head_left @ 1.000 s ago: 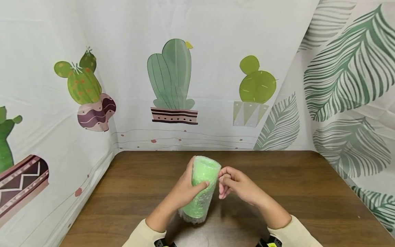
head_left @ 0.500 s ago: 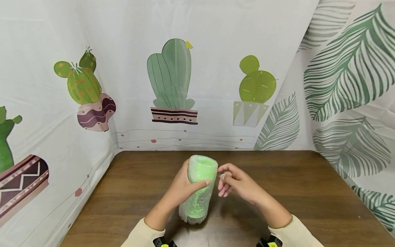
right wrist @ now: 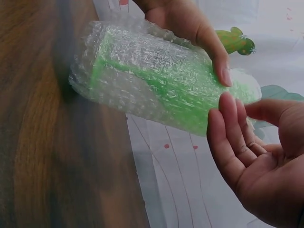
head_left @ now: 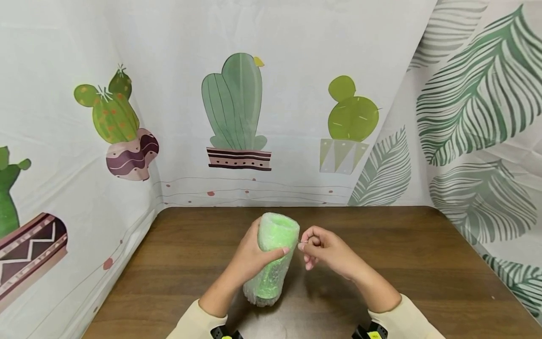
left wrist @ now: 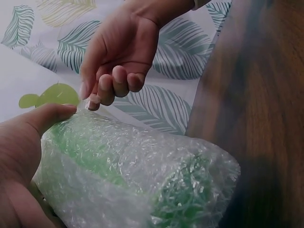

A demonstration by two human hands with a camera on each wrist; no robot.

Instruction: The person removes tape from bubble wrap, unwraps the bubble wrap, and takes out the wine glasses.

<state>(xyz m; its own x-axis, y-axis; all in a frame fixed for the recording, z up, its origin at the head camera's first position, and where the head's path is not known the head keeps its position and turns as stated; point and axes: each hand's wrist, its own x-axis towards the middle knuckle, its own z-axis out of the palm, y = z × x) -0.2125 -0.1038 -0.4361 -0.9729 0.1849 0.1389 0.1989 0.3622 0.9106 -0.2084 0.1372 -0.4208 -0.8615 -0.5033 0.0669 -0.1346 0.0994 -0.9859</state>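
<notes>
A tall green cylinder in clear bubble wrap tilts above the table, its upper end leaning away. What the wrapping covers cannot be told beyond its green colour and rounded shape. My left hand grips it from the left, the thumb across the front and the other fingers mostly hidden behind. Close by the upper right edge, my right hand pinches a small clear bit of the wrap's edge between thumb and forefinger. Its other fingers curl loosely, as the right wrist view shows.
The brown wooden table spreads out under both hands. White cloth printed with cacti and leaves hangs behind it and along both sides.
The wrapped cylinder has shifted slightly left with my left hand. My right thumb and forefinger, apart half a second ago, have closed together at the wrap's edge.
</notes>
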